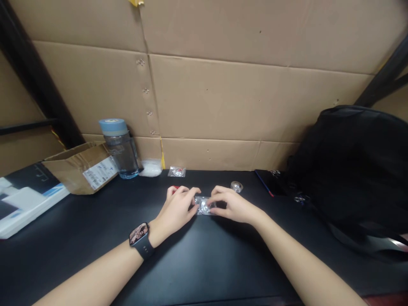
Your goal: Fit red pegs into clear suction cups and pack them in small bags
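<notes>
A small clear plastic packet [204,205] lies between my two hands on the black tabletop. Something round and shiny shows inside it, too blurred to name. My left hand [179,207], with a smartwatch [139,235] on the wrist, grips the packet's left edge between thumb and fingers. At the right side, the bent fingers of my right hand [234,205] pinch the packet. Part of a red item [175,187] peeks out behind my left hand, mostly hidden. Just beyond my right hand sits a small roll of clear tape [236,186].
Another clear packet [177,171] lies near the cardboard wall [216,97]. To the left stand a blue-lidded bottle [121,148], a brown paper bag [76,170] and a white box [35,208]. A black backpack [357,170] fills the right, beside a dark flat object [270,182].
</notes>
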Demonstrator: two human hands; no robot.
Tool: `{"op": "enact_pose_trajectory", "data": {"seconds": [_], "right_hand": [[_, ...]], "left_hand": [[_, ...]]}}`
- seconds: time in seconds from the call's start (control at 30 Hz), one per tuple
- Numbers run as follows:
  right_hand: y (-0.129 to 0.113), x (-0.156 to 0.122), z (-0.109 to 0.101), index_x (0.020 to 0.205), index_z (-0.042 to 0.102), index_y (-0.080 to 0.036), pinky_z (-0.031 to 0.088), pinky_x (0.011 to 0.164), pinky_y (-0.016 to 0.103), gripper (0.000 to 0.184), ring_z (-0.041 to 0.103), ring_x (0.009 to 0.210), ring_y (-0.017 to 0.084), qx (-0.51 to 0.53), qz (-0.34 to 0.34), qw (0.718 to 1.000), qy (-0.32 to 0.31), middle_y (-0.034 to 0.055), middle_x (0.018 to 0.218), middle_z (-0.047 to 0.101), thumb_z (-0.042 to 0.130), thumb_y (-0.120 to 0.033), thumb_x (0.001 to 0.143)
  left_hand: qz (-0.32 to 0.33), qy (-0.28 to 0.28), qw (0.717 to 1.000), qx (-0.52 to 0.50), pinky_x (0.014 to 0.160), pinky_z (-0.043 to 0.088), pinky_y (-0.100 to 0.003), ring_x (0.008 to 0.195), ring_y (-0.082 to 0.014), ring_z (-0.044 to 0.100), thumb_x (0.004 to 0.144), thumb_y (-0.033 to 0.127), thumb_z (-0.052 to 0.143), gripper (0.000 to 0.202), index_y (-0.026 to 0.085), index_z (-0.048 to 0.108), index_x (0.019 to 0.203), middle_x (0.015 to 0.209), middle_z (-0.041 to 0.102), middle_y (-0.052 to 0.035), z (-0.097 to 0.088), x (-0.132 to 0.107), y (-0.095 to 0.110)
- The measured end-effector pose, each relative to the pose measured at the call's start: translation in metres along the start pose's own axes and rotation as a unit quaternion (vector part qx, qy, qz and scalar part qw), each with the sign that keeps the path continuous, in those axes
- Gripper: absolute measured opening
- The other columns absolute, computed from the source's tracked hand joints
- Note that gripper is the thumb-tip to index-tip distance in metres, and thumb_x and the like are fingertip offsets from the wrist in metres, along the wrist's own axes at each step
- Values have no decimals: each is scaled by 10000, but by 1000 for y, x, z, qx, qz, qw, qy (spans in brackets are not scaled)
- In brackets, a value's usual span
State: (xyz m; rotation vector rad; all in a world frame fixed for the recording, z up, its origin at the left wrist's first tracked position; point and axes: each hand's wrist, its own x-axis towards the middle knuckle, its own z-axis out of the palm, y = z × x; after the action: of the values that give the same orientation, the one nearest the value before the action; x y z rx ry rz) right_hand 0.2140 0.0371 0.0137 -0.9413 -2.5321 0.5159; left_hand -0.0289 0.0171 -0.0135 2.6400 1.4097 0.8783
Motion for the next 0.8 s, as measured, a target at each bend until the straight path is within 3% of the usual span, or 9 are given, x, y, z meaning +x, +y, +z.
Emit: {"op": "enact_pose_trajectory", "data": {"seconds": [0.07,0.2,0.3,0.4,0.53,0.8], "right_hand": [[-5,0,3,1085,750,-269,461,945,305,205,617,1024,191,9,-22,1000,-11,41,1087,629,719,-246,884],[-5,-1,8,1209,675,-244,481,953,317,396,604,1052,208,1,4,1000,20,60,1127,620,744,-180,825],[1,-3,6,1230,630,-230,486,932,330,492,609,1047,221,-27,45,998,37,69,1143,633,782,-184,764],[5,-5,2,1217,606,-238,482,807,319,497,627,916,216,-75,112,990,43,42,1004,669,804,-288,764],[1,-4,3,1218,588,-270,442,725,284,438,635,838,199,-96,117,988,16,10,930,694,758,-299,815],[-9,-3,8,1249,574,-242,452,840,313,354,649,988,227,-142,65,988,7,61,1110,700,622,-212,900]], "left_hand": [[10,-9,1000,-1,905,267,-412,1032,-228,578,910,223,653,246,269,607,1147,910,742,10,0,0,0],[10,-20,1000,1,914,254,-439,1038,-233,566,929,229,639,82,264,693,979,947,743,-9,0,0,-2],[11,-25,1000,7,905,252,-452,1041,-244,549,930,279,654,94,267,741,896,956,728,-32,-2,0,-3],[14,-27,999,14,890,260,-445,1040,-239,534,936,280,647,139,276,763,860,972,701,-35,-2,-2,-2],[24,-45,999,10,881,280,-428,1046,-232,519,951,244,608,181,299,772,896,998,660,-30,-1,-5,0],[44,-71,996,13,937,334,-433,1067,-246,505,941,212,563,247,304,746,1079,1039,609,-49,1,-9,0]]}}
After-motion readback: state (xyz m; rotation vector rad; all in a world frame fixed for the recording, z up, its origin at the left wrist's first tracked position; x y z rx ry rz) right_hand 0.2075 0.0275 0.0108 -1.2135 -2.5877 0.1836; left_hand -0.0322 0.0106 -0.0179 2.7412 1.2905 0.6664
